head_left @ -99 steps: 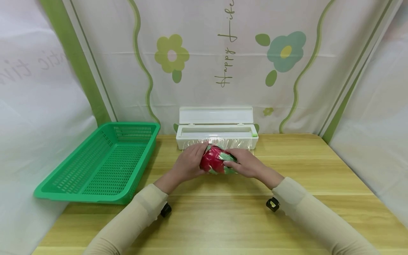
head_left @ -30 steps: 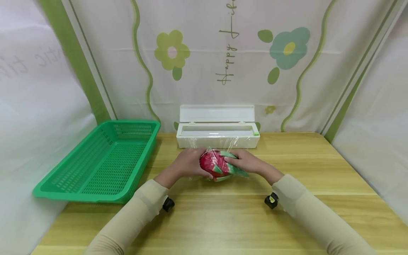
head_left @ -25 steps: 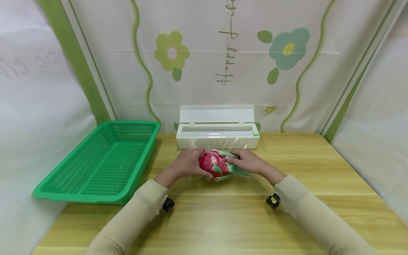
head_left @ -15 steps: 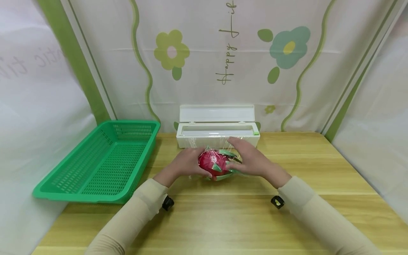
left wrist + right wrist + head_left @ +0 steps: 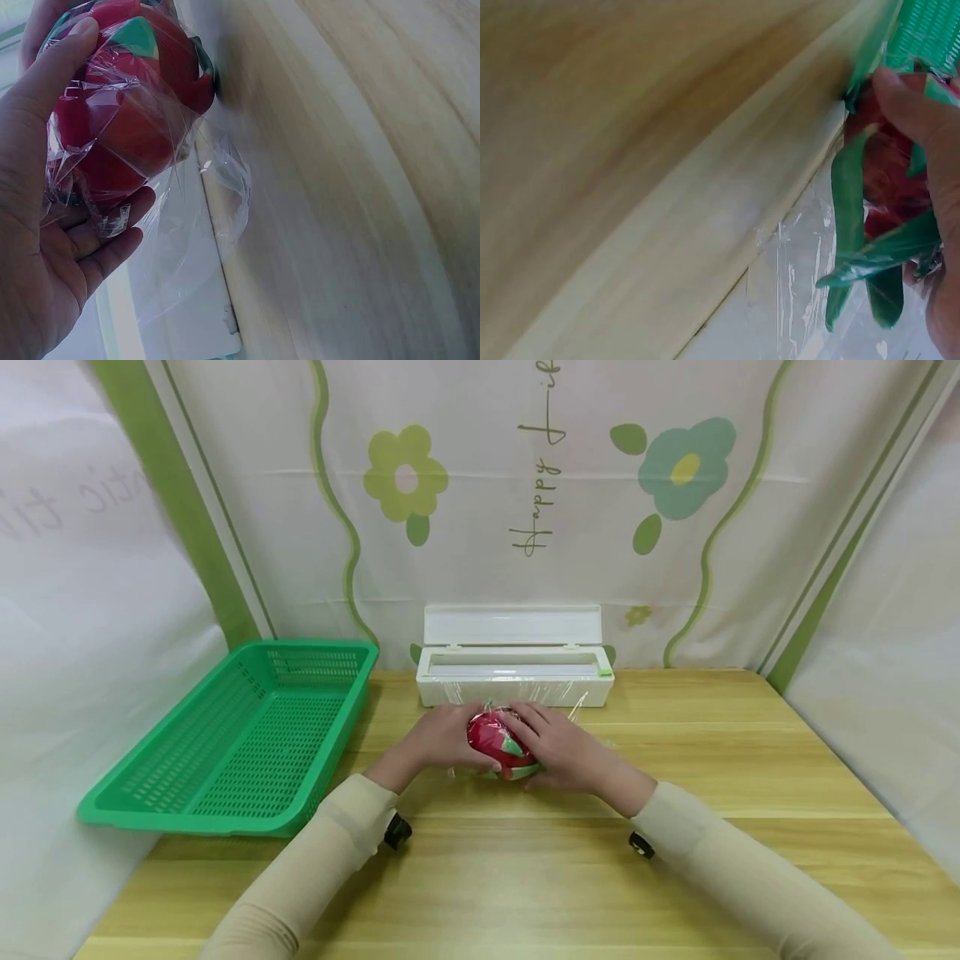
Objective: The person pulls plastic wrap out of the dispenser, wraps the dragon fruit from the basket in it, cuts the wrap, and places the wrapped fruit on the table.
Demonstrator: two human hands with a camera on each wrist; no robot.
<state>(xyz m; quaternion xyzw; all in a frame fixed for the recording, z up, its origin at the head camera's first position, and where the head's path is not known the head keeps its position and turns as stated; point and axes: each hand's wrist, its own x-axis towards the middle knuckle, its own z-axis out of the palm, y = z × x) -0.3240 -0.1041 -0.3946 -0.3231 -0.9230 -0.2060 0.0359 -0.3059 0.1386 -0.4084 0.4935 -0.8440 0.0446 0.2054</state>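
Two hands: both hold the same dragon fruit (image 5: 491, 739), one on each side of it.
Left hand (image 5: 442, 739): partly bent round the fruit; the thumb presses on its skin, and some fingertips show under it, next to crinkled wrap.
Right hand (image 5: 566, 752): bent over the other end of the fruit, fingers on top and thumb on the near side; the left wrist view hides most of these fingers.
Dragon fruit: red with green leafy tips, between the hands, just in front of the white box; I cannot tell if its bottom touches the table.
Clear wrap (image 5: 229, 187): shiny and wrinkly, it covers part of the fruit, and a loose bit sticks out beside it. More wrap hangs at the front of the box.
White box (image 5: 431, 690): long, near the back of the table, with its lid (image 5: 513, 625) up and a small green tab (image 5: 605, 672) at its right end.
Green basket (image 5: 202, 825): on the left, full of little holes, well apart from the fruit.
Table (image 5: 517, 893): yellowish wood with stripes.
Back cloth (image 5: 480, 560): pale, with flowers and curly writing.
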